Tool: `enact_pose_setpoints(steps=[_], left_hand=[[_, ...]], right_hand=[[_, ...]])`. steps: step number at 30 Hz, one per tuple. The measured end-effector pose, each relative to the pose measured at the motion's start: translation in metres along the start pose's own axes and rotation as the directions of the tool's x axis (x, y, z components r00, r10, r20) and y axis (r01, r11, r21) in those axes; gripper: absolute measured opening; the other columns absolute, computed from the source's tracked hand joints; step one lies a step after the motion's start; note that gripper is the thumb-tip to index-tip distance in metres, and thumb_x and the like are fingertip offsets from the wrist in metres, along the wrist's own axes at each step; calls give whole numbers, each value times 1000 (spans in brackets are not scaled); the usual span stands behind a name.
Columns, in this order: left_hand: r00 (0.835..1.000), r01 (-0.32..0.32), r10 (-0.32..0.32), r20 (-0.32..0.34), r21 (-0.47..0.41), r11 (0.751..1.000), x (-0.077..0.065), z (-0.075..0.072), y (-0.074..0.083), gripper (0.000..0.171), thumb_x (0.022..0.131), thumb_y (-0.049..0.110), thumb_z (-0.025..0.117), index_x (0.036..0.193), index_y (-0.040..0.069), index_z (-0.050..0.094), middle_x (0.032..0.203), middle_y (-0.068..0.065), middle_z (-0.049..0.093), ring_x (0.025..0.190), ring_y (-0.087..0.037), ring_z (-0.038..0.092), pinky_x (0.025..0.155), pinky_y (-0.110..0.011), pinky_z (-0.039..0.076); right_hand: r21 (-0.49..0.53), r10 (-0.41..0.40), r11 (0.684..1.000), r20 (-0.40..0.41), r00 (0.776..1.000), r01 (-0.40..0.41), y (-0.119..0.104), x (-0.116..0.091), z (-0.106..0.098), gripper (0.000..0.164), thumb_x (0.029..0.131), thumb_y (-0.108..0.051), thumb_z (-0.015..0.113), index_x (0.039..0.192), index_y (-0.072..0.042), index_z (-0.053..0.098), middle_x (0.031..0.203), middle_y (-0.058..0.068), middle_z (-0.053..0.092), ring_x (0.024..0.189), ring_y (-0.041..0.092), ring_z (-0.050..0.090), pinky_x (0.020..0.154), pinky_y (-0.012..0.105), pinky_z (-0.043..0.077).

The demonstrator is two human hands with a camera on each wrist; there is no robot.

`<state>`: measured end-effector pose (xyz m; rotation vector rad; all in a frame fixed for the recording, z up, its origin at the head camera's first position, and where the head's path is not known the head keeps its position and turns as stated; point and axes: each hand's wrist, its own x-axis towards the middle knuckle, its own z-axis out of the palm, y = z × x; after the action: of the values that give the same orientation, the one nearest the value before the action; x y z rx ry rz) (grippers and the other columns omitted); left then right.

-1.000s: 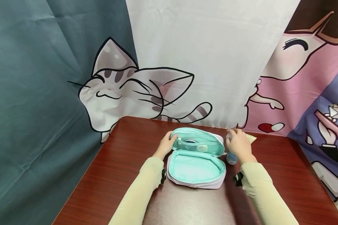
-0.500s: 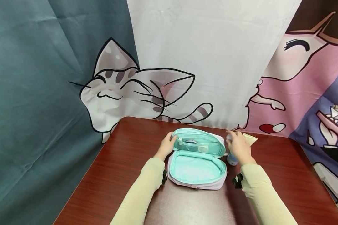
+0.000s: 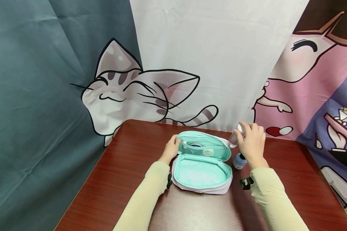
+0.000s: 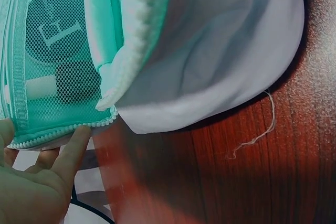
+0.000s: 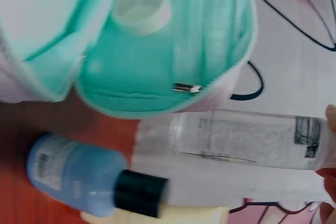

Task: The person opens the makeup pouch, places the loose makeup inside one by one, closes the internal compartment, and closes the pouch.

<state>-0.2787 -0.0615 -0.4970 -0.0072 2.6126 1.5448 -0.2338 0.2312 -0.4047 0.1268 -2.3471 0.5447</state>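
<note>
A toiletry bag [image 3: 219, 190], pale outside and mint green inside, lies unzipped with its lid raised. Gripping the lid's left edge is my left hand [image 3: 170, 149], fingers around the zipper rim. Behind the lid's mesh pocket [image 4: 47, 111] sit a dark round item [image 4: 55, 22] and a small item with a black end [image 4: 79, 82]. My right hand [image 3: 253, 144] pinches a clear bottle [image 5: 247, 137] near its top. That bottle hangs tilted just right of the lid. A blue bottle [image 3: 239, 161] with a black cap stands below my right hand.
A white ring-shaped item [image 5: 142, 10] is also in the lid pocket. Beyond the blue bottle lies something cream-coloured [image 5: 194, 216], partly out of view. The brown table [image 3: 127, 166] ends at a printed curtain [image 3: 173, 64] behind.
My right hand has risen and turned with the clear bottle, bringing it into view beside the lid. The blue bottle's cap now shows. My left hand keeps its place on the lid.
</note>
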Motion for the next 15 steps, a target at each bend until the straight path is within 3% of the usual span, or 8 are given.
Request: enact_pose_setpoints(steps=[4,7,10,15], left_hand=[[1000,5,-5,-7,6,1000,0,1,1,35,100,33,41,131,19,46,127,-11,53,115,-28,49,92,-45,39],[1000,6,-6,-9,9,1000,0,1,1,35,100,33,40,131,19,45,127,-11,53,114,-28,50,92,-45,39],[1000,8,-8,-14,7,1000,0,1,1,35,100,33,40,131,19,45,127,-11,53,114,-28,50,92,-45,39],[1000,8,-8,-11,10,1000,0,1,1,35,100,33,40,131,19,45,126,-10,53,113,-28,50,91,-45,40]], right_hand=[[40,-24,999,-124,992,30,-6,6,-7,36,83,-25,71,109,-3,62,90,21,47,82,40,38,70,51,28],[71,-21,997,-158,987,32,-13,8,-13,36,82,-28,71,104,-1,63,86,20,47,80,39,38,70,50,28],[106,10,994,-107,994,2,-21,10,-17,35,80,-31,72,95,0,64,80,17,51,77,37,40,69,50,29],[96,76,992,90,993,-85,-34,5,-17,35,78,-37,71,81,-4,61,74,12,56,72,30,47,62,44,35]])
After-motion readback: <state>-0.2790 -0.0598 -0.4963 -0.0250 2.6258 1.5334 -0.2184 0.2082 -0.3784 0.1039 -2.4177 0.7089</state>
